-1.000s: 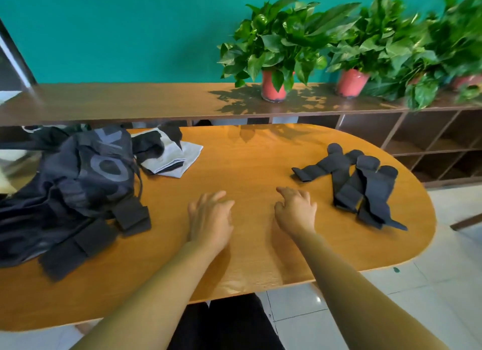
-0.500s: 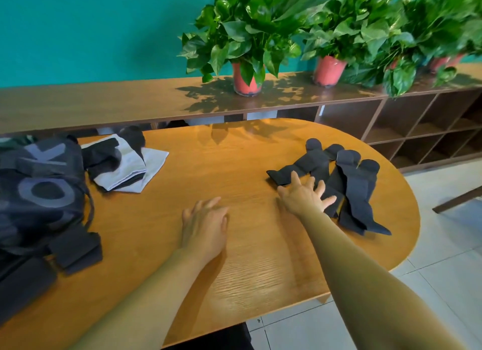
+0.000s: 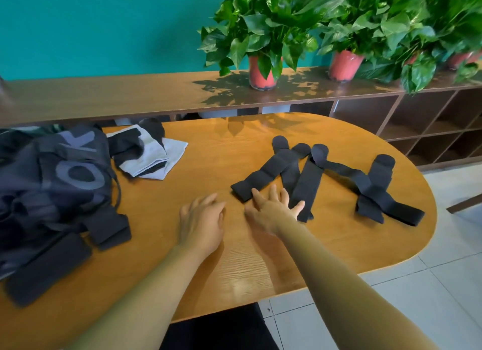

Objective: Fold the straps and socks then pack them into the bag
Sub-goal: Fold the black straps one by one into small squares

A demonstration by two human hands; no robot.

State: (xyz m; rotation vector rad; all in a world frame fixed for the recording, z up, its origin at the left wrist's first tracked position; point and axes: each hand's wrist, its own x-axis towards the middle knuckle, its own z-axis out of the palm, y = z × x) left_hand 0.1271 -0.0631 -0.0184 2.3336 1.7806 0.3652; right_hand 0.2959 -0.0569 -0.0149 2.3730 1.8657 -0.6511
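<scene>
- R grip [image 3: 273, 210]: fingers spread wide, holds nothing; tips seem to touch the black straps [image 3: 271, 172].
- L grip [image 3: 202, 220]: relaxed, released, flat on surface [image 3: 247, 266].

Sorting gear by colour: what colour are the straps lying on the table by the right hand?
Black, every one of the straps; the head view shows them plainly.

You are in what looks like an office lounge or common room. Your right hand [image 3: 273, 211] is over an oval wooden table [image 3: 234, 258]; beyond it a long low shelf [image 3: 130, 94] with open cubbies carries potted plants [image 3: 260, 36] in red pots against a teal wall [image 3: 104, 23]. White floor tiles [image 3: 417, 297] spread to the hand's right.
</scene>
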